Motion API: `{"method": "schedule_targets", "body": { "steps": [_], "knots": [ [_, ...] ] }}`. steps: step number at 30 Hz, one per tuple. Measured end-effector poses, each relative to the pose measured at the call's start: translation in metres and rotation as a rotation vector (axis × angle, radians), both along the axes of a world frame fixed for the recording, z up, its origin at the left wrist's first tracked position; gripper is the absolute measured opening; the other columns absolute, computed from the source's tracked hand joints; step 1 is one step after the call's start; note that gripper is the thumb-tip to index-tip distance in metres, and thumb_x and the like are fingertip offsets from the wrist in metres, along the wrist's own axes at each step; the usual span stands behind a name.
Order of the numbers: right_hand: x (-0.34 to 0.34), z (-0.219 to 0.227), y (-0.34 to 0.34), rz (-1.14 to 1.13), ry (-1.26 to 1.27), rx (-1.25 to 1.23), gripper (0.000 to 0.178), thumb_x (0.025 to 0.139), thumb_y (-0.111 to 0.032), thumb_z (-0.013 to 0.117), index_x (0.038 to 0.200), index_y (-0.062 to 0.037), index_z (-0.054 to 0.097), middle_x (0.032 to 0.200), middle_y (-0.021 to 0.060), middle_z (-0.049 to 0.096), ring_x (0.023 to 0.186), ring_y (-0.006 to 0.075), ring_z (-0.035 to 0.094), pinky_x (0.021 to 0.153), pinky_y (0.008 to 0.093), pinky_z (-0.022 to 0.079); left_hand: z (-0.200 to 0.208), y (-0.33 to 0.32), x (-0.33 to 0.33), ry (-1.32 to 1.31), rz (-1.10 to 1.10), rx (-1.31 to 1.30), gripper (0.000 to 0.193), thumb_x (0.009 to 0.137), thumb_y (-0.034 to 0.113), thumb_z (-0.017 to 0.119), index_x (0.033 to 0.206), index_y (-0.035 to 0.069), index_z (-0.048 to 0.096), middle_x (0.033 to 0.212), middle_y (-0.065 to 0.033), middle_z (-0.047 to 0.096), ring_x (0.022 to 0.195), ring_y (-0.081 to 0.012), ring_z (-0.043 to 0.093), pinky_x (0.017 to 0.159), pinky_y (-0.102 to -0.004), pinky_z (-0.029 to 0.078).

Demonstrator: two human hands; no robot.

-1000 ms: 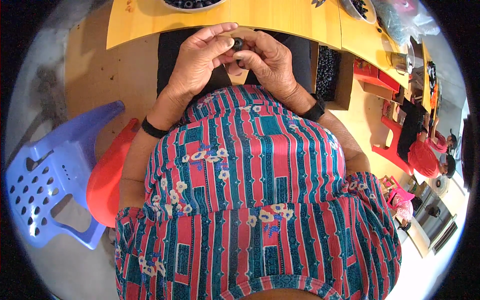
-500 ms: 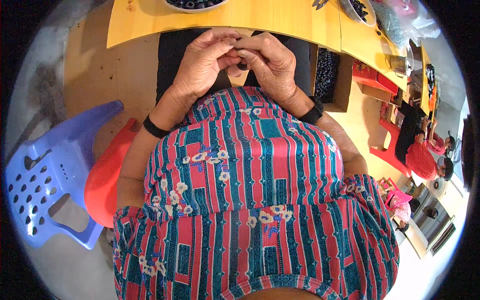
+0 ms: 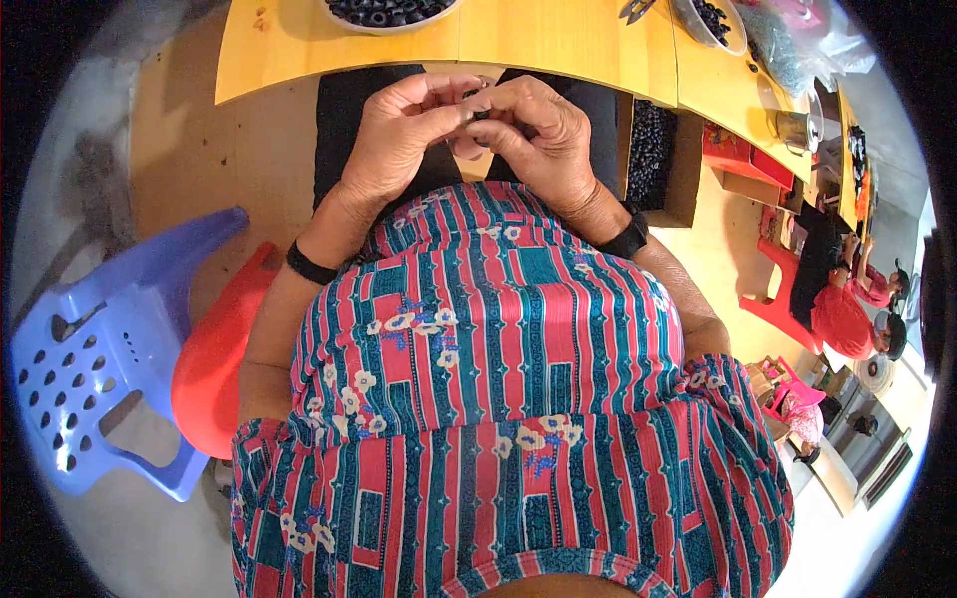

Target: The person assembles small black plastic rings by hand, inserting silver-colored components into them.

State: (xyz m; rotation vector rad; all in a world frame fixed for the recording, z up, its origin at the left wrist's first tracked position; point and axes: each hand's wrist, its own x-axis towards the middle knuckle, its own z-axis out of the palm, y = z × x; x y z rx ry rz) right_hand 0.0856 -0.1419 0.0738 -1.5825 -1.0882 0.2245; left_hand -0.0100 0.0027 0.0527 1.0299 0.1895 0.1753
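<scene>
Over my lap, just off the table's near edge, both hands meet fingertip to fingertip. Between them is a small black ring-like piece (image 3: 479, 115), partly covered by the fingers. My left hand (image 3: 399, 130) pinches it from the left with thumb and fingers. From the right, my right hand (image 3: 543, 130) closes thumb and forefinger on the same spot. Whether there is one piece or two cannot be made out. Ahead on the yellow table (image 3: 538, 35) stands a white bowl (image 3: 397, 31) full of black ring-shaped pieces.
Farther right is a clear bowl (image 3: 738, 42) of small black parts, near pliers or snips (image 3: 636, 10) and a metal cup (image 3: 793, 128). Below the table's right part sits a carton (image 3: 686, 169) of black pieces. A blue chair (image 3: 100, 339) and red stool (image 3: 214, 364) stand left; other people sit far right.
My hands have come slightly lower, and the fingers have shifted around the black piece, so more of it shows. The bowl's contents show more fully as the view tilts a little.
</scene>
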Motion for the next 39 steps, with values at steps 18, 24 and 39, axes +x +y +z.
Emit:
{"method": "schedule_targets", "body": {
  "steps": [18, 24, 39],
  "knots": [
    [0.005, 0.001, 0.003, -0.077, 0.712, -0.021, 0.015, 0.088, -0.010, 0.056, 0.095, -0.0004, 0.065, 0.060, 0.0016, 0.056, 0.055, 0.0068, 0.058, 0.044, 0.0195, 0.046, 0.009, -0.005, 0.004, 0.123, 0.055, 0.322, 0.016, 0.085, 0.006, 0.061, 0.097, -0.004, 0.060, 0.073, -0.0040, 0.061, 0.065, -0.0088, 0.058, 0.061, -0.0234, 0.052],
    [0.008, -0.006, 0.002, -0.014, 0.857, 0.002, 0.017, 0.089, -0.011, 0.054, 0.094, 0.0024, 0.063, 0.061, 0.0019, 0.055, 0.054, 0.0096, 0.057, 0.044, 0.0208, 0.046, 0.004, -0.007, 0.004, 0.105, 0.093, 0.201, 0.017, 0.085, 0.006, 0.061, 0.097, -0.004, 0.060, 0.075, -0.0038, 0.062, 0.066, -0.0077, 0.058, 0.062, -0.0223, 0.050],
    [0.012, -0.008, 0.003, 0.045, 0.981, 0.053, 0.019, 0.090, -0.013, 0.053, 0.095, 0.0031, 0.062, 0.061, 0.0034, 0.054, 0.050, 0.0122, 0.058, 0.037, 0.0230, 0.050, 0.006, -0.005, 0.003, 0.075, 0.096, 0.312, 0.016, 0.084, 0.004, 0.060, 0.099, -0.004, 0.061, 0.078, -0.0027, 0.062, 0.068, -0.0067, 0.057, 0.064, -0.0210, 0.049]
  ]
}}
